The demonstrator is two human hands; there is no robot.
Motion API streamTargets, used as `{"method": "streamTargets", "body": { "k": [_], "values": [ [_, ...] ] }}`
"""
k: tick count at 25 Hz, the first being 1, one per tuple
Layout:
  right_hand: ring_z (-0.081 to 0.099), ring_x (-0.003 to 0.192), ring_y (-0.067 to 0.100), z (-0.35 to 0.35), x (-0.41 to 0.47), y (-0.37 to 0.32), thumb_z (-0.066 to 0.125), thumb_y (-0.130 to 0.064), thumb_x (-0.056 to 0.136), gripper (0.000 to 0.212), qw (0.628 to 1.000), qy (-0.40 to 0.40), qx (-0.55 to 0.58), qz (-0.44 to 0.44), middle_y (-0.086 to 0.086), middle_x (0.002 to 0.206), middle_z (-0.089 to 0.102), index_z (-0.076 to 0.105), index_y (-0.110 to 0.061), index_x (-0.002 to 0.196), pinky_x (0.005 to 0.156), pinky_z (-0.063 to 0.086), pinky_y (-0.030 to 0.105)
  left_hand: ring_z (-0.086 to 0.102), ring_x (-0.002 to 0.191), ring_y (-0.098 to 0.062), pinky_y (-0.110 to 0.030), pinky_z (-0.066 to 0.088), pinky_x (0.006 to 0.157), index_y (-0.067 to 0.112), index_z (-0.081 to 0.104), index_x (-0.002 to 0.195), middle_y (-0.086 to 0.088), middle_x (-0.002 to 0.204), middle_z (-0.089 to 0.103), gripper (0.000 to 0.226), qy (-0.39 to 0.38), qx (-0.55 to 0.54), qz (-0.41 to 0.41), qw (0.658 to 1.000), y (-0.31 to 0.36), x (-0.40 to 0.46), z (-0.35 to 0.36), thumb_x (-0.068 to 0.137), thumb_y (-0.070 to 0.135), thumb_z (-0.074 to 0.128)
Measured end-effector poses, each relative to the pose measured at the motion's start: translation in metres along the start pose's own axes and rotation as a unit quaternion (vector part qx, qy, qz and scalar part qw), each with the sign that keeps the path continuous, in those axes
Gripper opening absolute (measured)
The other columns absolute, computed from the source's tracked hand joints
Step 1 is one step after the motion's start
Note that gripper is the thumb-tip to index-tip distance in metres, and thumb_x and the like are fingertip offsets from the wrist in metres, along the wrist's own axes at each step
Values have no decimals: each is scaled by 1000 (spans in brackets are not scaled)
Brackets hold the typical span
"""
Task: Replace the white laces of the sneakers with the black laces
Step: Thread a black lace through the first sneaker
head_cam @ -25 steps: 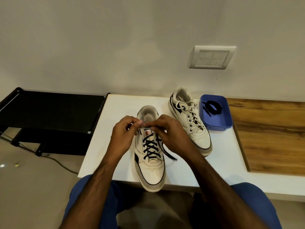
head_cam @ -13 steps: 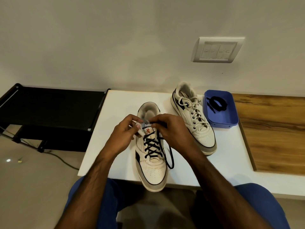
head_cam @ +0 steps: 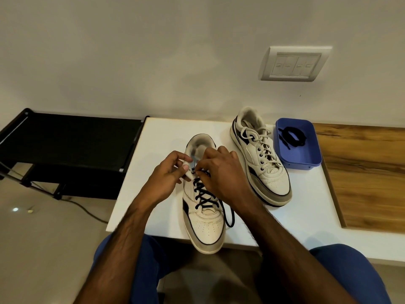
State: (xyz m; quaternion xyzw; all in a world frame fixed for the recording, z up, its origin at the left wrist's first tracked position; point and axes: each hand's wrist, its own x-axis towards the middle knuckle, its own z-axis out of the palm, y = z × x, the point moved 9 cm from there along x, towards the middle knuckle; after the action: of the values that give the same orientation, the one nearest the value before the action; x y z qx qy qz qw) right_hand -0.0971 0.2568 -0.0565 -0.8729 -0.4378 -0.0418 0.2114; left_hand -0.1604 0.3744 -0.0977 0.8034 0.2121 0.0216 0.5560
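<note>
Near the front edge of the white table lies the near sneaker, toe toward the person and slightly over the edge, its eyelets criss-crossed with a black lace whose loose end curls down along the shoe's right side. Both hands meet at the top of its tongue: the left hand has its fingers curled against the collar, and the right hand has its fingers bent and pinching the lace at the uppermost eyelets. Behind and right of this sneaker sits the second sneaker, laced in white laces. Right of that, a blue tray holds a coiled spare black lace. Left of the table stands a black rack; a wall switch plate is above
</note>
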Motion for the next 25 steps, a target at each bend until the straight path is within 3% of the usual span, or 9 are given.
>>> {"method": "streamTargets", "body": {
  "k": [4,7,11,17,25],
  "values": [
    [53,93,23,-3,3,-6,72,-27,86,5,999,38,-35,-17,-7,94,63,77,-26,86,74,24,36,71,85,-9,-28,52,81,29,59,116,2,99,67,15,-3,6,16,1000,-1,1,1,105,24,51],
    [53,95,24,-2,3,-7,76,-24,81,2,998,38,-50,-7,-9,93,64,76,-26,82,74,25,37,71,91,-13,-30,52,84,31,55,125,-4,103,65,28,-23,-6,19,1000,-5,1,0,105,12,50],
    [49,99,24,8,-2,-7,75,-14,76,12,996,9,-82,27,-7,88,62,75,-24,83,77,23,38,68,90,-14,-28,53,85,32,44,128,-2,102,65,52,-17,37,14,999,-10,0,0,91,8,71],
    [45,101,21,10,0,-1,72,-6,78,20,995,-4,-58,83,-9,88,59,74,-24,84,75,15,36,64,81,-8,-25,54,78,17,53,104,4,90,67,37,46,84,41,995,-3,2,-5,82,12,82],
    [39,112,20,13,2,3,60,-3,87,24,993,-54,-8,104,-9,103,58,71,-24,91,82,16,37,61,84,0,-7,45,70,19,52,102,8,88,63,34,51,145,93,984,8,-2,-1,84,11,80]
  ]
}}
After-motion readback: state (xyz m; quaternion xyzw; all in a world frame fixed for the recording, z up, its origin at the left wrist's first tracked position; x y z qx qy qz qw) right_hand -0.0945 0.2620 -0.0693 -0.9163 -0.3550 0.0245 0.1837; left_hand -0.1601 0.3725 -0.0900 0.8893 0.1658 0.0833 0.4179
